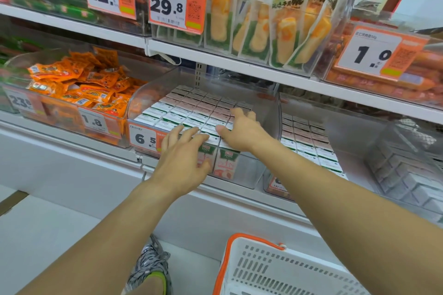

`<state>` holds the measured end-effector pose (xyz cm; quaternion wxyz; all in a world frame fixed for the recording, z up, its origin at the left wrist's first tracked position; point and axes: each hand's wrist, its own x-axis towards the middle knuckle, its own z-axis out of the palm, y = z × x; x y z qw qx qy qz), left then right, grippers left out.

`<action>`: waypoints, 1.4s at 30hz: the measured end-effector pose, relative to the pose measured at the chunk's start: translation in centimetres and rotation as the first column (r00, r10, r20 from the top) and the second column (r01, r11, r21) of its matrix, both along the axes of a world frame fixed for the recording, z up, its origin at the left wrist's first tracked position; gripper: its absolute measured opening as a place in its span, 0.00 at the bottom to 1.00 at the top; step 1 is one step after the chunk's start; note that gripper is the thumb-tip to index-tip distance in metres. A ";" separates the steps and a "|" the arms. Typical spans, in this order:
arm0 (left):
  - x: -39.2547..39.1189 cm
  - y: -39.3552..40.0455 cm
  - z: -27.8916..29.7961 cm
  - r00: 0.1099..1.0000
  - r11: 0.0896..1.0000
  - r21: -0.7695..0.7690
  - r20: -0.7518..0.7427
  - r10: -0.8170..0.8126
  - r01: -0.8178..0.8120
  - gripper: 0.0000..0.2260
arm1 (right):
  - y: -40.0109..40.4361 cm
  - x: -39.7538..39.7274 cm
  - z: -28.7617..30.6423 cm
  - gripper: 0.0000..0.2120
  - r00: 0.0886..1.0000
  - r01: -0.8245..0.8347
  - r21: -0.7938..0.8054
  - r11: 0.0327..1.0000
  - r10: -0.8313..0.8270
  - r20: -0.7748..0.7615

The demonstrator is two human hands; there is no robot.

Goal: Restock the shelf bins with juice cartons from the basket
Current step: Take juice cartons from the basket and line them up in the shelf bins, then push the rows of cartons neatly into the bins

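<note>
1. Juice cartons [191,112] fill our clear shelf bin [268,108] in tight rows.
2. Our left hand [182,151] lies flat, fingers straight, on the front row.
3. Our right hand [242,129] spreads open across cartons just behind.

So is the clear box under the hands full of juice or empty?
Nearly full. The clear bin holds rows of juice cartons standing upright from front to back, with only a bare strip along its right side. Both hands rest flat on the front cartons.
</note>
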<state>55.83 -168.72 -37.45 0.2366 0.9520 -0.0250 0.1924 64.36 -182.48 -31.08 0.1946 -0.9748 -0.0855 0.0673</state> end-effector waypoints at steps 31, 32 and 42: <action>1.7 1.1 -3.7 0.985 0.991 0.045 0.121 0.121 -0.127 0.25 | 5.6 13.4 -3.2 0.33 0.963 0.268 -0.227 0.936 -0.269 0.028; 1.8 1.1 -3.8 0.984 0.990 0.048 0.124 0.125 -0.132 0.26 | 5.9 13.3 -3.4 0.33 0.964 0.266 -0.220 0.938 -0.265 0.036; 1.4 -0.8 -2.2 0.977 0.979 0.011 0.067 0.201 -0.203 0.27 | 1.4 5.5 1.1 0.29 0.987 -0.108 0.040 0.993 0.102 0.127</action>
